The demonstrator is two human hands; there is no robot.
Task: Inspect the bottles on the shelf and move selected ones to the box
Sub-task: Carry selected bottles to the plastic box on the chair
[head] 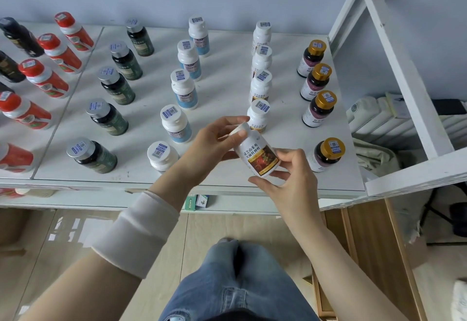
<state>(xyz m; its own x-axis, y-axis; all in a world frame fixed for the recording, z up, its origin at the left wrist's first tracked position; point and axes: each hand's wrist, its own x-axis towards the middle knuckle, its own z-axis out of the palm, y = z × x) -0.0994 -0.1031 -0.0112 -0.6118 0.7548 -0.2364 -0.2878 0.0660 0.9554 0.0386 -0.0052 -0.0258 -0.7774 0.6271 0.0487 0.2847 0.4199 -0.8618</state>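
Both my hands hold a white bottle with a red-and-gold label (pixel 257 155), tilted above the front edge of the white shelf (pixel 227 98). My left hand (pixel 217 136) grips its cap end, and my right hand (pixel 290 169) pinches its base and side. Behind it stands a column of matching white bottles (pixel 260 88). Columns of blue-labelled white bottles (pixel 184 88), dark green bottles (pixel 113 86), red bottles (pixel 45 75) and gold-capped bottles (pixel 319 108) stand upright on the shelf. No box is clearly in view.
A white shelf frame post (pixel 404 68) rises at the right, with a radiator (pixel 374 116) behind it. A wooden panel (pixel 366 245) stands at the lower right. Small green cartons (pixel 199 200) sit on a lower shelf. My jeans-clad legs (pixel 235 282) are over tiled floor.
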